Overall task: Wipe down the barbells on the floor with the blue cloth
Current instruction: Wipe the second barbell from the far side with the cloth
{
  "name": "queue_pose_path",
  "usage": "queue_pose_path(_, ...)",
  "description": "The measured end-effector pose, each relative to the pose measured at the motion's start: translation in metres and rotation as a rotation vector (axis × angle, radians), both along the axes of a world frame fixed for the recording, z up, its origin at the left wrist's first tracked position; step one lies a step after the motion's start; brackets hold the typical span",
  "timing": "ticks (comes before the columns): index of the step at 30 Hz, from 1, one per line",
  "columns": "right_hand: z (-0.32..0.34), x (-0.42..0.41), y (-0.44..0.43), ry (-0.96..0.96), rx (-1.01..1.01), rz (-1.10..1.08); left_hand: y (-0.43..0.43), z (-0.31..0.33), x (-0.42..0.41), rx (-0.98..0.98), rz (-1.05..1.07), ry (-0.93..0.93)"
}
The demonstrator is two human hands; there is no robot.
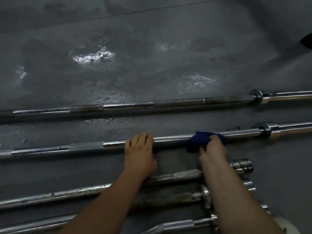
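Two hands work one barbell (86, 146): my left hand (140, 149) curls over its shaft, my right hand (213, 147) clamps the blue cloth (199, 141) round it toward its right collar (265, 130). Wide grey floor (152, 48) lies open beyond the far barbell (177, 103); shorter bars (177, 176) crowd under my forearms.

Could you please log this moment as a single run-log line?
step: wiping second barbell | right hand: grips blue cloth round its shaft | left hand: holds same shaft | far barbell: no hand on it

Glossy chrome metal barbell (168, 140) with rough knurled bands, soft blue cloth (200, 141), matt grey floor (152, 48).
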State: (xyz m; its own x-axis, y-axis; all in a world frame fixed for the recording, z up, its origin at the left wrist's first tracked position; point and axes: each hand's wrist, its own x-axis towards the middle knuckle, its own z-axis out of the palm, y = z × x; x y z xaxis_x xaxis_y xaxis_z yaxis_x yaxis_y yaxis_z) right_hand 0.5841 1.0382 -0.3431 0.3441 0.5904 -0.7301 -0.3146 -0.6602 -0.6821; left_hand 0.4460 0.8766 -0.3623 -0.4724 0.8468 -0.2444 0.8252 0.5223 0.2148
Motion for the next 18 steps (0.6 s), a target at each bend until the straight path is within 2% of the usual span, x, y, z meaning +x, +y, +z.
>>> queue_pose_path(1, 0.002, 0.007, 0.010, -0.163, 0.113, 0.060, 0.000, -0.001, 0.001, -0.005, 0.014, -0.016)
queue_pose_path(2, 0.004, 0.007, 0.014, -0.357, 0.222, 0.234, 0.000, -0.002, 0.003, -0.012, 0.028, -0.031)
queue_pose_path(4, 0.002, -0.009, 0.000, -0.840, 0.468, 0.889, 0.001, -0.002, 0.006, -0.031, 0.041, -0.038)
queue_pose_path(5, -0.003, -0.022, -0.021, -1.040, 0.577, 1.233, 0.000, -0.002, 0.008, -0.041, 0.042, -0.033)
queue_pose_path(6, -0.010, -0.032, -0.043, -1.171, 0.661, 1.467, 0.000, -0.001, 0.008, -0.043, 0.045, -0.032)
queue_pose_path(7, -0.018, -0.036, -0.059, -1.179, 0.723, 1.554, -0.001, -0.002, 0.007, -0.037, 0.047, -0.041)
queue_pose_path(10, -0.021, -0.015, -0.059, -1.031, 0.768, 1.546, -0.005, -0.002, 0.001, -0.010, 0.001, -0.064)
queue_pose_path(12, -0.022, 0.016, -0.040, -1.073, 0.657, 1.362, -0.012, -0.004, -0.002, 0.021, -0.023, -0.029)
queue_pose_path(14, -0.015, 0.034, -0.040, -1.069, 0.448, 1.135, -0.024, -0.006, -0.002, 0.014, -0.003, 0.003)
queue_pose_path(16, -0.007, 0.025, -0.060, -0.925, 0.419, 1.234, -0.034, -0.006, 0.000, -0.056, -0.011, -0.006)
queue_pose_path(18, 0.000, 0.012, -0.071, -0.679, 0.466, 1.293, -0.036, 0.000, -0.001, -0.079, 0.015, -0.026)
